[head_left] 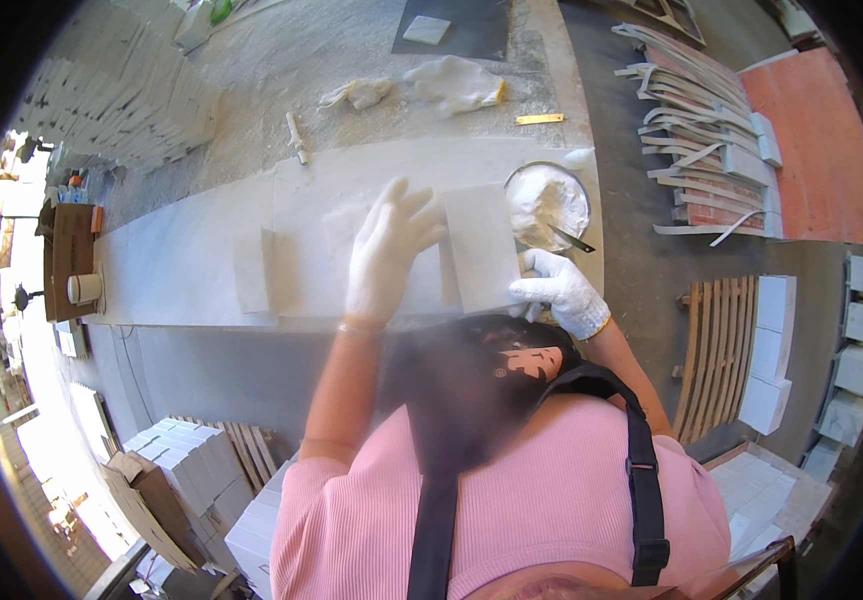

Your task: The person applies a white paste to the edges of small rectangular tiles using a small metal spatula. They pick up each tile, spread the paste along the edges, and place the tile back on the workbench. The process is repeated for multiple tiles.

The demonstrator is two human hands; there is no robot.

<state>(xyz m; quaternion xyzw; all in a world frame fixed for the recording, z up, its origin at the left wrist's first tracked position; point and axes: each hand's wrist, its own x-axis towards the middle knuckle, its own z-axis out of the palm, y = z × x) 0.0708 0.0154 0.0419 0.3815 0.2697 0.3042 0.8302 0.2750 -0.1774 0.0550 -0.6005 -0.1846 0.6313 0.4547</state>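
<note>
My right hand (562,288), in a white knit glove, pinches the near right corner of a white marble-like tile (482,245) at the table's front edge. To the left of that tile my left hand (389,245), also gloved, hovers with its fingers spread and nothing in it. Beyond the right hand sits a round bowl (589,205) of white paste (544,198). A putty knife (572,238) with a dark end leans in it. Another pale tile (252,270) rests farther left on the white slab (172,250).
Spare gloves (457,84), a small stick-like tool (297,138) and a yellow strip (539,119) lie toward the back. Tall stacks of tiles (122,90) stand at the far left. Pallets (717,360), white boxes (197,470) and a pile of pale strips (692,140) surround the table.
</note>
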